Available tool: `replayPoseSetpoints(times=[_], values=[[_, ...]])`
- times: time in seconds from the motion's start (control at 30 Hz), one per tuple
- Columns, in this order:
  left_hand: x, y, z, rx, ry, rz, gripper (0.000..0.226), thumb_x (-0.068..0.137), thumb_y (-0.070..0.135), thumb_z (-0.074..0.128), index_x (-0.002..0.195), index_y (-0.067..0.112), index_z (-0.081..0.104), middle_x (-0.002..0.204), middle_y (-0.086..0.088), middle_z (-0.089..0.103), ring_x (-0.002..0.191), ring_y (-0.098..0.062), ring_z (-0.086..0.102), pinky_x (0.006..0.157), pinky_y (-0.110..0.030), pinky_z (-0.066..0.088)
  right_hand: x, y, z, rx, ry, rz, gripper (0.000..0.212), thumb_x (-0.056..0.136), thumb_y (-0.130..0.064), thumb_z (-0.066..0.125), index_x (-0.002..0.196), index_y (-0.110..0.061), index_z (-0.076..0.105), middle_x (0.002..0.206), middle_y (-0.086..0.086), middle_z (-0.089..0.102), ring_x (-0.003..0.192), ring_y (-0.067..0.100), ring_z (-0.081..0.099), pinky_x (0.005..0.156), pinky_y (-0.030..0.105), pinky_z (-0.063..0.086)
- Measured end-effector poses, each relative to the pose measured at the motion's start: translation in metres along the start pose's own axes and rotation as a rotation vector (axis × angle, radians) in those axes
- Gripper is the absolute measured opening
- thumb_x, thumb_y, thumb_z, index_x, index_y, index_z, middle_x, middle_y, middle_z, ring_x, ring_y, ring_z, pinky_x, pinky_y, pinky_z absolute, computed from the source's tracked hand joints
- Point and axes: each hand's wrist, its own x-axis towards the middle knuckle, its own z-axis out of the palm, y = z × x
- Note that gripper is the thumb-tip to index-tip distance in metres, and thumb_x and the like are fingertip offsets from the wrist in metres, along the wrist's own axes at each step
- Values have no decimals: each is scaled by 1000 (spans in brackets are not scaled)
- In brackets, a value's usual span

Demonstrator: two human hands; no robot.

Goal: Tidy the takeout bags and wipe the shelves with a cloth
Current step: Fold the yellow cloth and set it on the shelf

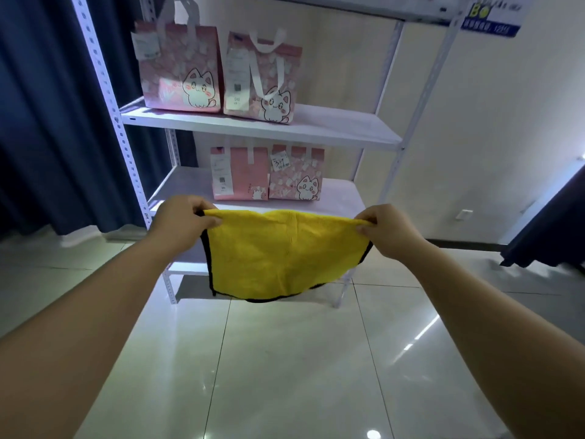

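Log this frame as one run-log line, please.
left hand: pinching cloth corner | right hand: pinching other corner | yellow cloth: spread, hanging before shelf unit | pink bags: four shelved

Little here can be read. On the lower shelf (342, 191), the right-hand pink bag (296, 174) carries a white tag (280, 162) with handwritten figures that look to me like "3-4"; I cannot be sure of them. On the shelf above, the white receipt (236, 78) stuck to the right bag (262, 80) has a short code near its foot, perhaps "D40", and a square scan code, both too small to confirm. At the top right, a blue-and-white sign (492, 17) on the rack shows a large "B" and a blurred line including "12".
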Motion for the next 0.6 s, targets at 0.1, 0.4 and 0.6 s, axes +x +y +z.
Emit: replayPoseSetpoints(times=[0.1,0.4,0.6], values=[[11,0,-26,-10,25,32,13,77,11,73,75,23,67,77,-1,66,75,-21,62,66,-32,50,6,-21,-7,39,76,-2,18,89,-8,52,97,-12,67,88,8,62,79,25,59,65,33,54],[46,4,-88,3,82,167,13,84,6,64,87,18,68,84,-3,66,83,-24,62,70,-35,50,18,-78,-29,-95,164,-103,14,78,-3,68,80,-16,65,76,-1,61,73,15,54,61,23,38],[62,-6,-118,-5,80,155,9,88,14,60,96,16,63,97,-6,67,89,-24,62,84,-45,52,22,-98,-34,49,141,-137,15,71,-8,78,83,-13,70,72,-1,64,68,13,57,60,21,42]])
